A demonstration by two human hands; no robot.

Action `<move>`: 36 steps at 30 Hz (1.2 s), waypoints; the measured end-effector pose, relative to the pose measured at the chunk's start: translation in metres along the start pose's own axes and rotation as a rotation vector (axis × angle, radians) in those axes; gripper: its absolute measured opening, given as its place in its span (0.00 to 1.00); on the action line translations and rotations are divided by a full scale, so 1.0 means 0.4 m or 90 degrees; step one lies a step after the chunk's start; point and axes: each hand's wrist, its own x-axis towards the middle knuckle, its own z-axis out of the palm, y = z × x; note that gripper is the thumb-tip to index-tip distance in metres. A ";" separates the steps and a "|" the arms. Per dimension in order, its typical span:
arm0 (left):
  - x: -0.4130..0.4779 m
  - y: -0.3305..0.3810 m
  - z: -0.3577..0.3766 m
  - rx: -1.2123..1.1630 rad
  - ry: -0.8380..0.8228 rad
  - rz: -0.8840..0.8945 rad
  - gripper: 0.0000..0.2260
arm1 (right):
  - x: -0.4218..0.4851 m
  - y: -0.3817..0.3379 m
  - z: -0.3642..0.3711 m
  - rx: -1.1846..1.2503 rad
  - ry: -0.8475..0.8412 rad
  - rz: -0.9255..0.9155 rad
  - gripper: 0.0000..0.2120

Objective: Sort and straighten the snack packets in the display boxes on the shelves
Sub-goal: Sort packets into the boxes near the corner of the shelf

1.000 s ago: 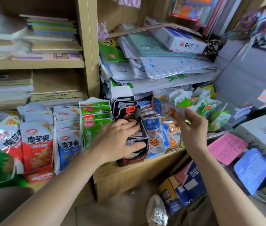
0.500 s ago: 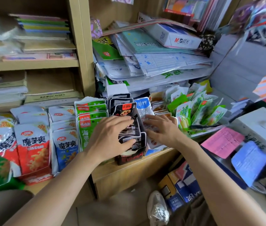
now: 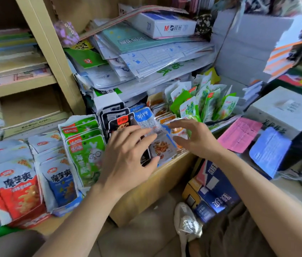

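Left hand [image 3: 128,158] rests on black packets [image 3: 110,117]; right hand [image 3: 196,138] spread alongside.

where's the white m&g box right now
The white M&G box lies upper centre in the head view, on top of the slanting stack of plastic-wrapped stationery, above and behind the green snack packets.

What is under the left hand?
Black snack packets stand under the left hand; its fingertips reach a blue-and-clear packet. The hand covers their lower parts, so those cannot be seen.
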 end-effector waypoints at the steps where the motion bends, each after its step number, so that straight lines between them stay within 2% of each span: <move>1: 0.009 0.017 0.005 0.003 -0.010 0.009 0.22 | -0.005 0.012 -0.012 -0.010 0.044 0.014 0.14; 3: 0.037 0.045 0.020 0.033 -0.074 0.005 0.23 | -0.016 0.046 -0.041 -0.032 0.142 0.056 0.12; 7: 0.115 0.065 0.072 0.161 -0.302 -0.054 0.40 | -0.033 0.151 -0.136 -0.065 0.302 0.166 0.12; 9: 0.151 0.058 0.106 0.212 -0.384 -0.072 0.47 | -0.039 0.219 -0.186 -0.113 0.321 0.220 0.16; 11: 0.177 0.039 0.132 0.251 -0.418 -0.076 0.50 | -0.041 0.280 -0.219 -0.163 0.254 0.270 0.24; 14: 0.194 -0.001 0.152 0.313 -0.422 -0.051 0.47 | -0.036 0.331 -0.214 -0.206 0.128 0.300 0.31; 17: 0.203 -0.025 0.163 0.283 -0.411 -0.068 0.38 | -0.023 0.349 -0.191 -0.228 0.092 0.299 0.29; 20: 0.197 -0.041 0.162 0.223 -0.281 -0.104 0.20 | -0.012 0.351 -0.201 -0.247 0.057 0.313 0.29; 23: 0.187 -0.054 0.167 0.225 -0.219 -0.123 0.13 | -0.006 0.351 -0.223 -0.265 0.047 0.286 0.19; 27: 0.192 -0.053 0.177 0.214 -0.209 -0.125 0.14 | 0.001 0.345 -0.238 -0.188 0.144 0.199 0.02; 29: 0.189 -0.058 0.181 0.205 -0.236 -0.124 0.20 | 0.008 0.341 -0.247 -0.138 0.204 0.157 0.02; 31: 0.182 -0.060 0.180 0.204 -0.274 -0.123 0.26 | 0.016 0.326 -0.256 -0.074 0.267 0.183 0.03; 34: 0.176 -0.051 0.172 0.204 -0.320 -0.109 0.28 | 0.025 0.313 -0.260 0.049 0.365 0.223 0.03; 36: 0.177 -0.037 0.169 0.210 -0.342 -0.092 0.27 | 0.025 0.306 -0.262 0.097 0.387 0.228 0.05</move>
